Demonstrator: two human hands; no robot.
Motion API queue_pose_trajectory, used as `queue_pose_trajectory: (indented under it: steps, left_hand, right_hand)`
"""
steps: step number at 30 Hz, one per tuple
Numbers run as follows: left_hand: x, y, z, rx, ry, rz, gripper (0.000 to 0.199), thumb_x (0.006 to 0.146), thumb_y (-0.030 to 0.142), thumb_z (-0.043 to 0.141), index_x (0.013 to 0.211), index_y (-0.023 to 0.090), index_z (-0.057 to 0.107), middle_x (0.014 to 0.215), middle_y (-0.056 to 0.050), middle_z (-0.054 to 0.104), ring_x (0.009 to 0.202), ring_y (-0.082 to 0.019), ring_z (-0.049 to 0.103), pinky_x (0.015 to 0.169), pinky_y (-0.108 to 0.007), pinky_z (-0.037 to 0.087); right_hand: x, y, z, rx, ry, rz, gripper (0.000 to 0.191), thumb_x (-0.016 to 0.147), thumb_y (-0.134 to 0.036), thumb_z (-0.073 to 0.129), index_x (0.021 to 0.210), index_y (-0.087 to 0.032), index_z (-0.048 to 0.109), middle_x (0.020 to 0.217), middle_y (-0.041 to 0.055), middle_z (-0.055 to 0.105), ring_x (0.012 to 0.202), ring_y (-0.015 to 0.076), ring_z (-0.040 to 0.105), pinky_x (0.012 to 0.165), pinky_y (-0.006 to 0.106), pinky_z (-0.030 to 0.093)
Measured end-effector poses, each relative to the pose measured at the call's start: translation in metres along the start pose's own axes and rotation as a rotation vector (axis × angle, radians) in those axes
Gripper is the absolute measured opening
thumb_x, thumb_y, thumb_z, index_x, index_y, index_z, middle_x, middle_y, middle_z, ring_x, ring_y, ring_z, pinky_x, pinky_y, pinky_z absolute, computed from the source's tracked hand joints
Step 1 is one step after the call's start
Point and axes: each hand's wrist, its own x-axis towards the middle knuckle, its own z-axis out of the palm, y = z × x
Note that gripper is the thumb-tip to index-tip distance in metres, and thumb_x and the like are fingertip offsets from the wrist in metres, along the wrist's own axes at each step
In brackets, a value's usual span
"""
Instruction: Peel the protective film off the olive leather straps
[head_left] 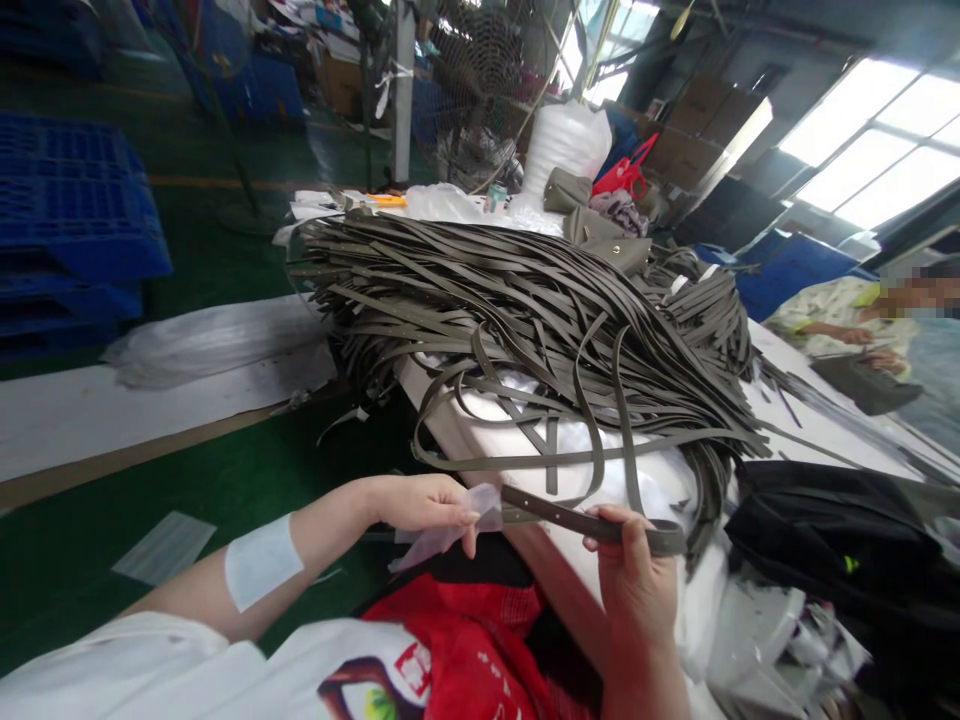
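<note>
My right hand [634, 565] is closed round a grey-brown strap [562, 515] with small holes near its end. The strap bends in a loop at the right of that hand, and its holed end points left. My left hand [435, 508] pinches a translucent piece of plastic film [486, 505], which lies against the strap's end and hangs down below the fingers. Beyond both hands, a large heap of similar straps [510, 310] covers much of the table, with several loose ones curling over the near edge.
A white table [465, 435] carries the straps. On the right lie a black bag [832, 525] and a clear plastic bag [780, 640]. Another person [847, 320] handles a dark bag at far right. Behind stand a fan [480, 80], a white foam roll [566, 150] and blue pallets [71, 210].
</note>
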Motion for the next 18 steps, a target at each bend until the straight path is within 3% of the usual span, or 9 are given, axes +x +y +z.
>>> queue_pose_trajectory:
  steps: [4,12,18]
  left_hand:
    - [0.0016,0.009,0.0024,-0.01,-0.014,0.046,0.066,0.093,0.066,0.036,0.094,0.016,0.078,0.081,-0.007,0.071,0.069,-0.016,0.061,0.069,-0.023,0.048]
    - [0.005,0.0116,0.0034,0.075,-0.056,0.055,0.06,0.094,0.063,0.038,0.096,0.017,0.077,0.075,-0.005,0.067,0.067,-0.015,0.06,0.066,-0.021,0.047]
    - [0.0039,0.0068,0.002,0.132,-0.042,0.084,0.056,0.097,0.057,0.039,0.093,0.016,0.077,0.072,-0.005,0.066,0.066,-0.014,0.059,0.065,-0.02,0.046]
  right_hand:
    - [0.003,0.0001,-0.0074,0.043,0.046,0.031,0.032,0.077,-0.049,0.075,0.078,-0.017,0.075,0.074,0.0063,0.073,0.048,0.0121,0.06,0.051,0.027,0.05]
    - [-0.0022,0.0012,-0.0065,-0.029,-0.047,0.141,0.032,0.082,-0.046,0.07,0.079,-0.015,0.074,0.074,0.0075,0.072,0.05,0.0124,0.058,0.052,0.028,0.051]
    - [0.0009,0.0013,-0.0103,0.054,0.075,0.086,0.033,0.077,-0.049,0.075,0.076,-0.016,0.075,0.073,0.0069,0.072,0.049,0.0115,0.059,0.05,0.025,0.048]
